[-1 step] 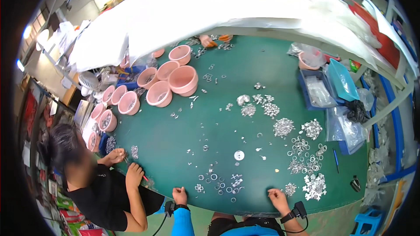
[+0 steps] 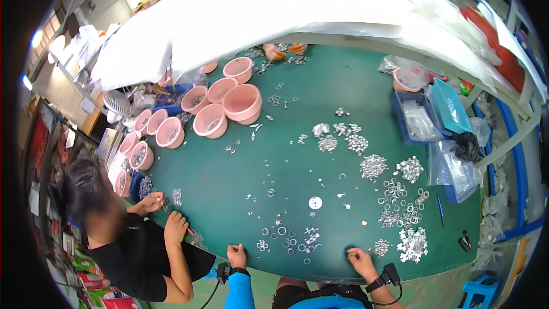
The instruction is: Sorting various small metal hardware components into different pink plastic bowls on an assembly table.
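Note:
At the table's near edge, my left hand (image 2: 237,256) is closed with its fingers curled; anything inside it is hidden. Right of it lie loose metal rings (image 2: 282,231) and a small flower-shaped metal piece (image 2: 262,245). My right hand (image 2: 361,262) rests at the same edge with loosely bent fingers slightly apart, nothing visible in them. Just beside it is a small heap of metal bits (image 2: 381,247), and further right a larger heap of pale silvery pieces (image 2: 413,245). A round white disc (image 2: 315,202) lies beyond, between my hands.
Pink tubs (image 2: 242,104) line the left side of the green table (image 2: 320,74). A co-worker (image 2: 131,246) handles small parts at the left. Another person's hands (image 2: 274,52) work at the far edge. Blue bins (image 2: 414,119), a pen (image 2: 440,210) and a black clip-like object (image 2: 464,241) are at right.
My right hand has shifted slightly left over the table. The whole view has moved a little; my left hand stays nearly in place.

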`<action>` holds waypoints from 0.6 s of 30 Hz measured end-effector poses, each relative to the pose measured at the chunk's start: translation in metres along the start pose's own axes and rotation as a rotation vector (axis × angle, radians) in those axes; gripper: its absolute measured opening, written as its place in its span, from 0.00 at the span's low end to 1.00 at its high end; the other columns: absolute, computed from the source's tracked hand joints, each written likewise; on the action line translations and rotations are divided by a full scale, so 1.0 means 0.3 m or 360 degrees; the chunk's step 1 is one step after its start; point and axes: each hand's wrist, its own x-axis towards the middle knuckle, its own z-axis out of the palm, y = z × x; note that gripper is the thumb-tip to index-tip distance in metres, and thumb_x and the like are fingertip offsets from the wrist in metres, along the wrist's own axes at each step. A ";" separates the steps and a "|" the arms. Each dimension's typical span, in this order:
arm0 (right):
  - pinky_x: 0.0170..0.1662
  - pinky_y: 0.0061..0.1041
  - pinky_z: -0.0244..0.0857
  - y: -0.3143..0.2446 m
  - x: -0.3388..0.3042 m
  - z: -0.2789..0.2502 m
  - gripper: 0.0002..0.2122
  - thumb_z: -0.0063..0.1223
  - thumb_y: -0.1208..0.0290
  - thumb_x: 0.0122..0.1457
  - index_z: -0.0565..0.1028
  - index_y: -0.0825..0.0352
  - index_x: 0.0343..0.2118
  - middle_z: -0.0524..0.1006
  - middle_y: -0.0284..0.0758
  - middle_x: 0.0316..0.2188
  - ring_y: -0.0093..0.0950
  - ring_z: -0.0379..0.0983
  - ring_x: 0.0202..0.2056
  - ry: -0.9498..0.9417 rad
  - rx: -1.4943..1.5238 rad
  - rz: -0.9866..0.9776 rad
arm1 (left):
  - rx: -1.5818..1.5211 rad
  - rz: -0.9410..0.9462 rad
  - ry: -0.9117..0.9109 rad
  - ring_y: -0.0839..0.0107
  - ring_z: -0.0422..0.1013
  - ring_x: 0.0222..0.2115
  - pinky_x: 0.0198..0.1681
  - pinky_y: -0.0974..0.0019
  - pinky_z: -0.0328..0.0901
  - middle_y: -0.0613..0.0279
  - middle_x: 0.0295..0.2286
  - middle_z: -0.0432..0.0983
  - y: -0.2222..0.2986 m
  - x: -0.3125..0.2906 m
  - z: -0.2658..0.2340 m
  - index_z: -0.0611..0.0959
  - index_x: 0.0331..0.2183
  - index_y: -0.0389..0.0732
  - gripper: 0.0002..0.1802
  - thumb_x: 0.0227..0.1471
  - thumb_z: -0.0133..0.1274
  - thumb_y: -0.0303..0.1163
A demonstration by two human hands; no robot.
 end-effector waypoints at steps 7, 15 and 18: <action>0.29 0.22 0.62 -0.259 0.064 0.221 0.10 0.48 0.75 0.45 0.68 0.69 0.33 0.69 0.37 0.25 0.27 0.66 0.24 -0.0024 -0.0432 -0.0249 | -0.0539 -0.0083 0.0029 0.80 0.56 0.16 0.19 0.75 0.55 0.69 0.14 0.61 0.024 -0.049 0.009 0.67 0.19 0.37 0.08 0.40 0.50 0.25; 0.27 0.21 0.61 -0.249 0.078 0.408 0.06 0.47 0.78 0.45 0.70 0.69 0.29 0.69 0.35 0.23 0.25 0.66 0.23 0.0099 -0.0502 -0.0407 | -0.0012 0.0917 -0.0503 0.61 0.61 0.38 0.42 0.60 0.54 0.55 0.35 0.66 0.279 -0.054 0.086 0.69 0.38 0.38 0.19 0.38 0.49 0.27; 0.27 0.20 0.60 -0.216 0.036 0.418 0.06 0.46 0.77 0.46 0.70 0.70 0.29 0.69 0.36 0.23 0.23 0.65 0.22 0.0347 -0.0411 -0.0304 | 0.0222 0.1388 -0.0705 0.58 0.58 0.42 0.46 0.56 0.50 0.56 0.37 0.65 0.289 -0.041 0.133 0.71 0.37 0.40 0.18 0.37 0.48 0.30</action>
